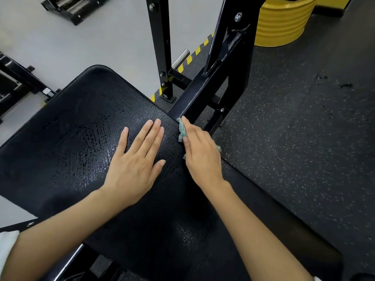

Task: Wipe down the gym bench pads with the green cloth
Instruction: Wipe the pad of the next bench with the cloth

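Cloth work is at the right-hand edge of the bench pad [67,138], a little right of the frame's centre. The green cloth [182,130] lies bunched under the right hand [200,153], with one tuft showing by the forefinger and another at the heel of the hand. The forefinger lies straight along the edge, but the thumb and the other fingers drop out of sight over the side, so I cannot tell whether the hand pinches the cloth or only presses it to the pad. The left hand [138,157] rests flat on the pad at centre frame, fingers straight and slightly spread, holding nothing. A wet sheen [95,155] lies on the pad to the left of it. The likeliest slip is the cloth escaping: so little of it is under the hand that a stroke along the edge could roll it off onto the speckled floor [294,138] at right. The black frame bar [194,92] meets the pad just above the fingertips, and a push forward could jam them or snag the cloth there. The bracing palm could also skid if it shifts left onto the damp patch.
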`<action>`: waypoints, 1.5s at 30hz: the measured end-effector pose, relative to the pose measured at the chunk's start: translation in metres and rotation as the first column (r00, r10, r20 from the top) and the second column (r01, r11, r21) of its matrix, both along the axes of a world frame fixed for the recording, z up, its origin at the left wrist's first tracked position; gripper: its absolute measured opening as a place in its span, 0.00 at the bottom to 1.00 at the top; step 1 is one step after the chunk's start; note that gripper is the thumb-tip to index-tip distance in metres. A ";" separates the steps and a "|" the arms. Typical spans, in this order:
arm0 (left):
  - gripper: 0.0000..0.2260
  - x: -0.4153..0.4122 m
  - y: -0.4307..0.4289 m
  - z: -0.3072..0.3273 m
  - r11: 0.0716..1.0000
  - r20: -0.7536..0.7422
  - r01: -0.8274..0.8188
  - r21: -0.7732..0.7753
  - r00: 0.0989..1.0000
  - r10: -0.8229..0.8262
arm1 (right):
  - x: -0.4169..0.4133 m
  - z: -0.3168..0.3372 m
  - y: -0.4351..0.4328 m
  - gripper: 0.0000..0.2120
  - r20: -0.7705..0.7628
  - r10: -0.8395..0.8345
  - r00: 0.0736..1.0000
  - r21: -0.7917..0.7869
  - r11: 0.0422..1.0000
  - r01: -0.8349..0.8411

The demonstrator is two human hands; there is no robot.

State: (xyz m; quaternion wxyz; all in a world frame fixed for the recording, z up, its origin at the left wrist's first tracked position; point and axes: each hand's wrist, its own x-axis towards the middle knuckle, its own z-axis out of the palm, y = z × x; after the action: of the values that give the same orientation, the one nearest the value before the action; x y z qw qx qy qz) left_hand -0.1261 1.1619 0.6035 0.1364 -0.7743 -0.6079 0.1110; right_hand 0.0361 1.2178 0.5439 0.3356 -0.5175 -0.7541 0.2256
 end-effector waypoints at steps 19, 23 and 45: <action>0.25 -0.011 0.003 0.003 0.961 0.038 0.265 -0.075 0.964 -0.263 | 0.053 -0.027 -0.017 0.21 0.015 0.016 1.000 -0.136 0.991 -0.014; 0.25 -0.009 0.003 0.004 0.948 0.026 0.310 -0.073 0.951 -0.309 | 0.023 -0.009 0.003 0.20 -0.022 0.055 0.998 -0.126 0.990 -0.057; 0.25 -0.001 0.006 0.002 0.927 0.030 0.352 -0.128 0.936 -0.351 | 0.055 -0.024 -0.026 0.17 0.024 -0.099 0.995 -0.191 0.976 0.102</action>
State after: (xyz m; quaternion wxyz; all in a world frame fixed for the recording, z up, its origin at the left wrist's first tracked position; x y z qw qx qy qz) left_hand -0.1272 1.1682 0.6053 0.1008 -0.8781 -0.4514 0.1221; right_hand 0.0909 1.1922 0.5204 0.2898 -0.5865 -0.7040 0.2765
